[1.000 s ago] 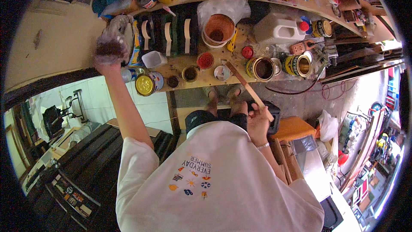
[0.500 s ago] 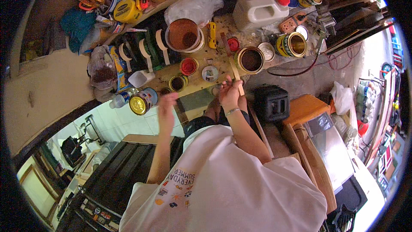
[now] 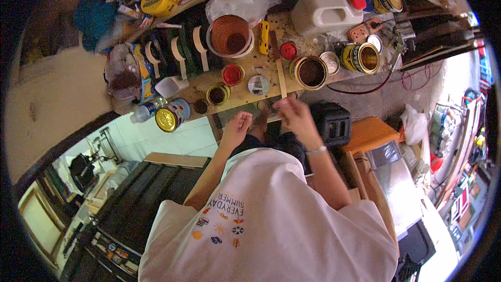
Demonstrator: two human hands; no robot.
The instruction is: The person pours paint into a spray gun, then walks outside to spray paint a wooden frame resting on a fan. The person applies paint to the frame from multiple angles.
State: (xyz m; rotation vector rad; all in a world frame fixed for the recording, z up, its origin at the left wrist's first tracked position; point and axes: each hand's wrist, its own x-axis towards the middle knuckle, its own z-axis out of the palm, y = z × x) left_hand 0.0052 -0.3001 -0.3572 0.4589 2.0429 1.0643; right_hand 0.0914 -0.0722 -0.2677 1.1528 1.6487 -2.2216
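At the near edge of a cluttered workbench (image 3: 239,95), a two-toned wooden stick (image 3: 281,75) points toward 12 o'clock, its pale near end just at the fingertips of a person's right hand (image 3: 298,119). Motion blur hides whether those fingers pinch the stick or merely sit beside it. Seen from that hand, the stick's dark far end lies at 11 o'clock, near a yellow tool (image 3: 264,37), while an open can with a dark inside (image 3: 312,72) stands at 1 o'clock. The left hand (image 3: 237,129) hangs short of the bench, fingers loosely curled; whether thumb and fingers meet cannot be told. A red-filled can (image 3: 233,74) stands at its 12 o'clock.
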